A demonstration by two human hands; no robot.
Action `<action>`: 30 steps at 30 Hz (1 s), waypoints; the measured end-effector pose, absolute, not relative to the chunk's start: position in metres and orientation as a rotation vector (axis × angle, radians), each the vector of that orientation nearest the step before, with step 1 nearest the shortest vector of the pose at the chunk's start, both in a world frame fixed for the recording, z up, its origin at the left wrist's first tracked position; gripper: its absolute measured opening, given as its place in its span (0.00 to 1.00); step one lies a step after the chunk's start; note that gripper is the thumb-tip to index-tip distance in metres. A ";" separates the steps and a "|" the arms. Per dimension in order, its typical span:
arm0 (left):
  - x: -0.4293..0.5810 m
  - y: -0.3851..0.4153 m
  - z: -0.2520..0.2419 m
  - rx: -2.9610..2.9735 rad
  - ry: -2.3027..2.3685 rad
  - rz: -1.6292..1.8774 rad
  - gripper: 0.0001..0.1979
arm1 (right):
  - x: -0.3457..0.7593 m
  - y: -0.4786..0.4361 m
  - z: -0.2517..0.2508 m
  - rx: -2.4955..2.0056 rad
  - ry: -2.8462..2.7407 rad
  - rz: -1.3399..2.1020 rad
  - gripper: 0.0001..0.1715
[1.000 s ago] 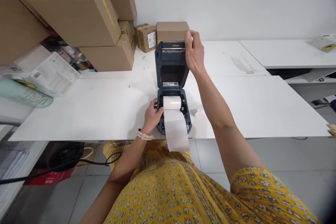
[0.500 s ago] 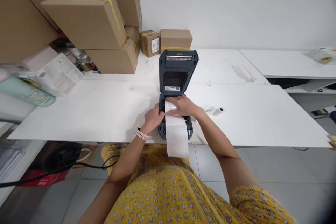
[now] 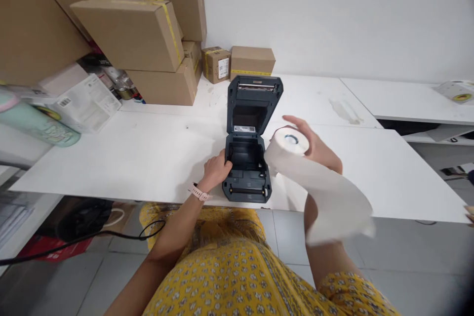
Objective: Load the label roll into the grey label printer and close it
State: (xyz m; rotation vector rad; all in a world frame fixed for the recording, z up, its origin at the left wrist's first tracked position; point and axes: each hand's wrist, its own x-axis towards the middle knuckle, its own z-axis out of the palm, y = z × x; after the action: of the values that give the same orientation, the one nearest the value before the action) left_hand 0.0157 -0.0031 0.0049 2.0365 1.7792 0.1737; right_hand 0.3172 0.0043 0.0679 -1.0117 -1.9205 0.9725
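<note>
A dark label printer (image 3: 247, 177) stands on the white table with its lid (image 3: 254, 103) raised, its inside bare of paper. My left hand (image 3: 217, 170) is closed on the printer's left side wall, thumb over the rim. To the right of the printer, my right hand (image 3: 318, 145) holds a roll of white label paper (image 3: 276, 150) above the table, its core end facing up. A long loose strip of paper (image 3: 333, 202) hangs from the roll toward the table's front edge, blurred by motion, and covers part of my right forearm.
Cardboard boxes (image 3: 129, 34) are stacked at the back left, with two smaller cartons (image 3: 254, 59) behind the printer. A mint-green bottle (image 3: 40, 121) lies at the left beside a white package (image 3: 89, 101). A black cable (image 3: 92, 234) runs below the table's left side.
My right hand has lifted the paper roll out of the printer and moved it to the right, its strip trailing. My left hand stays on the printer's side.
</note>
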 end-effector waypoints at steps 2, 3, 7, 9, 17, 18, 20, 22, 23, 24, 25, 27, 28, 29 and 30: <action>0.016 -0.003 0.004 2.030 1.782 0.177 0.26 | 0.336 0.005 0.066 -1.156 -1.838 0.890 0.62; 0.016 -0.003 0.004 2.026 1.782 0.178 0.26 | 0.342 0.009 0.062 -1.225 -1.808 0.859 0.61; 0.015 -0.002 0.004 2.019 1.777 0.187 0.27 | 0.350 0.038 0.030 -1.508 -1.720 0.805 0.55; 0.015 -0.003 0.004 2.017 1.775 0.191 0.27 | 0.348 0.051 0.013 -1.579 -1.694 0.828 0.55; 0.015 -0.002 0.002 2.010 1.788 0.190 0.27 | 0.393 0.024 -0.013 -1.488 -1.474 0.901 0.44; 0.015 -0.001 0.002 2.007 1.790 0.188 0.28 | 0.404 0.011 -0.016 -1.475 -1.382 0.877 0.41; 0.015 -0.001 0.003 1.999 1.790 0.187 0.28 | 0.423 -0.015 -0.028 -1.468 -1.202 0.821 0.38; 0.016 -0.002 0.004 1.991 1.787 0.188 0.28 | 0.430 -0.039 -0.041 -1.483 -1.106 0.805 0.40; 0.016 -0.002 0.005 1.986 1.786 0.189 0.28 | 0.430 -0.047 -0.048 -1.500 -1.106 0.817 0.41; 0.016 -0.002 0.006 1.981 1.786 0.191 0.28 | 0.426 -0.054 -0.054 -1.512 -1.110 0.842 0.42; 0.017 -0.003 0.007 1.977 1.786 0.192 0.28 | 0.420 -0.057 -0.060 -1.524 -1.116 0.872 0.42; 0.017 -0.003 0.008 1.967 1.788 0.194 0.29 | 0.407 -0.058 -0.066 -1.553 -1.127 0.924 0.37; 0.017 -0.003 0.009 1.962 1.790 0.194 0.29 | 0.401 -0.056 -0.066 -1.568 -1.126 0.940 0.34; 0.017 -0.003 0.009 1.958 1.793 0.195 0.29 | 0.396 -0.053 -0.065 -1.578 -1.118 0.944 0.30; 0.017 -0.003 0.008 1.954 1.796 0.197 0.29 | 0.393 -0.051 -0.062 -1.582 -1.104 0.933 0.28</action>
State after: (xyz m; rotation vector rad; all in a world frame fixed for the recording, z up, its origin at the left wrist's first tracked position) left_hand 0.0174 -0.0031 0.0082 1.9538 1.7962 0.1968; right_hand 0.3934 -0.0511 -0.0623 -1.5818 -1.1043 0.9332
